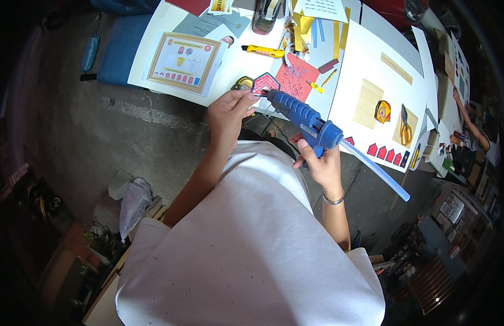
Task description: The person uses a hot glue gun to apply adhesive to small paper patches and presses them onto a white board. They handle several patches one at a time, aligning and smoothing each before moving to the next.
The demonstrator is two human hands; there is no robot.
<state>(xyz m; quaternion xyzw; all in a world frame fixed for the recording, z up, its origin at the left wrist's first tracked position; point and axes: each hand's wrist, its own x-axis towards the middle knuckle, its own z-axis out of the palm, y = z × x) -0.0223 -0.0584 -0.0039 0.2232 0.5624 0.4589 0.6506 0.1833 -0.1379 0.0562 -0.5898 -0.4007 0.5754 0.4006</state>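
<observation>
Pentagonal red badge with white markings and a dark blue border [267,81] was held up at the near edge of the white table [207,99], its lower left corner pinched between the thumb and fingertips of the left hand [228,111]. The right hand [319,164] had its fingers wrapped round the handle of a blue plastic glue gun [301,115], whose nozzle pointed at the badge's lower edge; whether tip and badge touched could not be told. A long translucent glue stick [378,171] jutted from the gun's rear.

The likeliest trouble was a burn, since the nozzle sat so near the left fingertips: a small slip of either wrist could bring hot metal or glue onto skin. A pinch at one corner also left the badge free to pivot if the nozzle pushed it, which might smear glue past the border. Too hard a squeeze could drip glue onto the red sheet strewn with small scraps [296,80] just beyond. The protruding stick, if swung, might catch the small red house-shaped badges [382,152] on the white board [344,108].
</observation>
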